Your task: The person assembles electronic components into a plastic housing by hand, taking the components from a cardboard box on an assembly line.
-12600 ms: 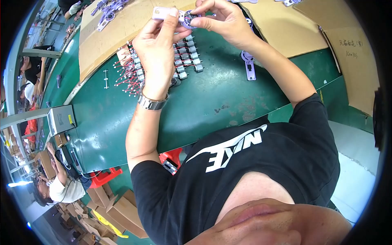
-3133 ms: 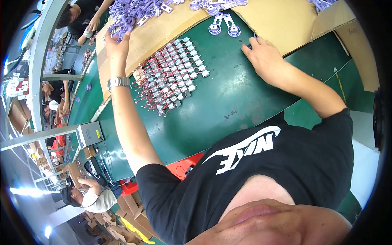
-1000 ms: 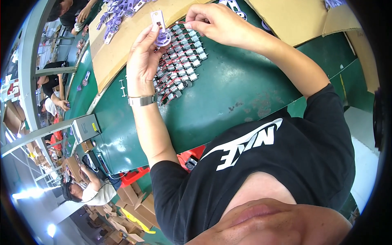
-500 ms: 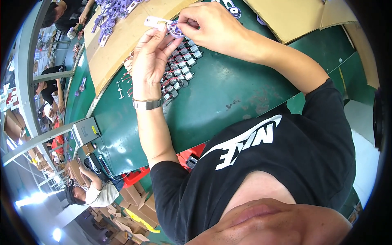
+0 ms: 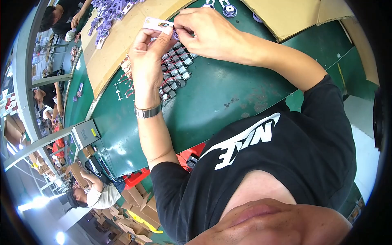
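Between my two hands is a white-and-purple plastic part [image 5: 154, 24] with a flat white arm and a round purple end. My left hand [image 5: 149, 51] is closed on it, thumb against the white arm. The fingers of my right hand [image 5: 210, 36] are pinched at the round end and cover most of it; whether they also hold something small is hidden. Below the hands, small silver motors [image 5: 175, 73] with red and black leads lie in rows on the green table [image 5: 212, 110]. Similar purple-and-white parts [image 5: 229, 10] lie just beyond my right hand.
A pile of purple parts [image 5: 112, 16] lies on a cardboard sheet [image 5: 96, 67] at the far left. An open carton [image 5: 286, 18] stands at the far right. A grey box [image 5: 85, 134] sits at the table's left end. Several people work beyond on the left.
The part has turned so that its white arm shows more broadly and its round end is more covered. My left hand has shifted slightly down and left; my right fingers have closed over the round end.
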Motion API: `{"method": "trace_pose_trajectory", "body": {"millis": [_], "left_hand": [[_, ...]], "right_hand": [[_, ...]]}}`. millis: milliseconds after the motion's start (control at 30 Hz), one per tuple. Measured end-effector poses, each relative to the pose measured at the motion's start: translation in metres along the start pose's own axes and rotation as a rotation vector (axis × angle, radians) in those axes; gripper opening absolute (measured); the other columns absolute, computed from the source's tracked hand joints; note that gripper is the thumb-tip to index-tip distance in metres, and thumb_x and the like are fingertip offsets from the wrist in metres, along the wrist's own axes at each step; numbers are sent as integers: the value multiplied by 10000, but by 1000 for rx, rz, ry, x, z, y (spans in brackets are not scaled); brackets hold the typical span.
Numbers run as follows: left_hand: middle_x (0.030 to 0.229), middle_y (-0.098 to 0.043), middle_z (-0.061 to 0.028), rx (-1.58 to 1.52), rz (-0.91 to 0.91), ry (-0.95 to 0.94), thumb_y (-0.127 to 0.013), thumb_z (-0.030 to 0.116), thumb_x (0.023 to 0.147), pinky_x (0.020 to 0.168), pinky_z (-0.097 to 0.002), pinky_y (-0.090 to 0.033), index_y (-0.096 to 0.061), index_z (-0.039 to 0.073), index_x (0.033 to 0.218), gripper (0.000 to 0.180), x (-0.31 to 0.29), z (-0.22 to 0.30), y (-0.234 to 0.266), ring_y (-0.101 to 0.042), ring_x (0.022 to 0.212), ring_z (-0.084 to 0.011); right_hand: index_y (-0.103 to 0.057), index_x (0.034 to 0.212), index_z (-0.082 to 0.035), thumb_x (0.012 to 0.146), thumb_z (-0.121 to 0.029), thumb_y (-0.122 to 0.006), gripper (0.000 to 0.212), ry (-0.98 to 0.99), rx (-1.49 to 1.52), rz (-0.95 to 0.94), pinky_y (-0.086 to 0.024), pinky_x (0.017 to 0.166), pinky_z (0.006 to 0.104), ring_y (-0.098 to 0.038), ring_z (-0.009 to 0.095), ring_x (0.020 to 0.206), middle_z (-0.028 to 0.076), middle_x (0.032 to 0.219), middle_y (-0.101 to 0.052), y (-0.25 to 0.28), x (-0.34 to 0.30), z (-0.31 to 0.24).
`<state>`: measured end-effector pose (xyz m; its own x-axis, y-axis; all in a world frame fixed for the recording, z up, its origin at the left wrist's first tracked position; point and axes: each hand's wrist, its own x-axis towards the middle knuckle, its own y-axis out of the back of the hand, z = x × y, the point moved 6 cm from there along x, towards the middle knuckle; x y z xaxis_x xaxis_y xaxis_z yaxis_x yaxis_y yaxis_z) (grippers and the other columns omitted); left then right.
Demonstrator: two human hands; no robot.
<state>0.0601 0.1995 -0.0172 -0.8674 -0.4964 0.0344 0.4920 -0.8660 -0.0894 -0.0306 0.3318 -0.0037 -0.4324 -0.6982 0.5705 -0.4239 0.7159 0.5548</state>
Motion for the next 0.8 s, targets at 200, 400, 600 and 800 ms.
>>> {"method": "trace_pose_trajectory", "body": {"millis": [200, 400, 600, 800], "left_hand": [[1069, -722, -104, 41, -19, -25, -706, 41, 961, 946, -389, -599, -669, 7, 1060, 111, -2, 4, 1, -709, 992, -197], [1003, -704, -91, -119, 92, -45, -725, 55, 956, 777, -310, -642, -668, -8, 1007, 99, 1, -6, 14, -705, 879, -159], [1006, -686, -96, -164, 102, -16, -702, 56, 974, 834, -349, -662, -641, -26, 1042, 122, 2, -4, 2, -701, 916, -171], [1035, -702, -74, -216, 139, -34, -711, 40, 964, 822, -322, -651, -684, 8, 1039, 86, 0, -11, 5, -696, 936, -151]], "right_hand": [[-636, 913, 51, 892, -132, -635, 185, -39, 79, 39, -544, 776, 492, -683, 430, 871, 256, 902, -682, 6, 1, -5], [-518, 1355, 14, 826, -226, -827, 658, -288, 339, -201, -540, 962, 395, -620, 351, 1219, 258, 1305, -605, -3, 6, 9], [-715, 1069, 9, 835, -59, -727, 244, -48, 127, 34, -558, 827, 423, -711, 351, 895, 194, 955, -737, 22, 14, 6], [-688, 1177, 27, 857, -75, -705, 336, -38, 180, -121, -533, 955, 430, -680, 377, 1087, 216, 1133, -713, 17, 11, -7]]}}
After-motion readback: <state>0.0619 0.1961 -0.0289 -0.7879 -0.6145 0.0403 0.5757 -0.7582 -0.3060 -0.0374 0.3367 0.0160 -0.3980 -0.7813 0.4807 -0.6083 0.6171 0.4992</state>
